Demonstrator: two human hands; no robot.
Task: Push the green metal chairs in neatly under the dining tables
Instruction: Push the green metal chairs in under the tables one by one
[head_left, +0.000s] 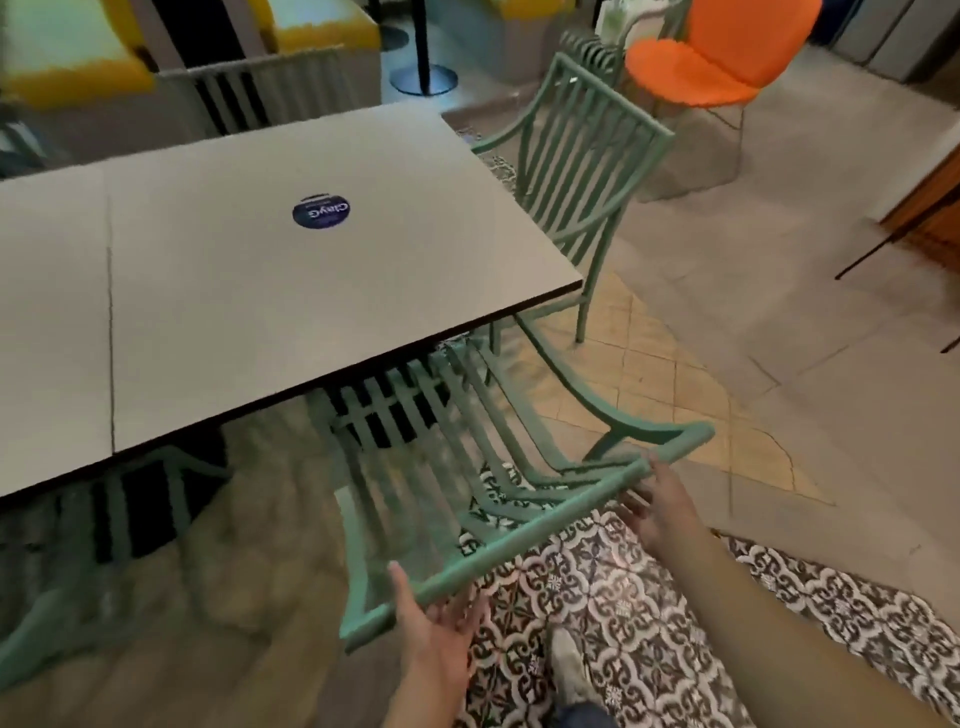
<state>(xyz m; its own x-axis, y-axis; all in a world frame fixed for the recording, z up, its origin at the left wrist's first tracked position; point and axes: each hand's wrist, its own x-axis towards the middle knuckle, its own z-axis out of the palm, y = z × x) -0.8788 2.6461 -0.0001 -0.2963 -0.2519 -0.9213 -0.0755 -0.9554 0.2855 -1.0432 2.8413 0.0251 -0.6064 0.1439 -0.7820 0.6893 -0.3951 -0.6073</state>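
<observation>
Both hands meet the top rail of a green slatted metal chair (483, 467), half under the grey rectangular desk (249, 270). Left hand (441, 631) and right hand (657, 506) look open-fingered, apparently pushing. Next: slide it straight in.

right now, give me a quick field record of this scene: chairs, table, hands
near chair: green metal chair, seat partly under the table, top rail of its back toward the person
left hand: left hand open, fingers at the top rail near its left end
right hand: right hand open, fingers against the rail near its right end
table: grey dining table with a round dark sticker on top
end chair: second green chair at the table's right end, seat part under
other seating: orange chair beyond
floor: patterned tiles underfoot
</observation>
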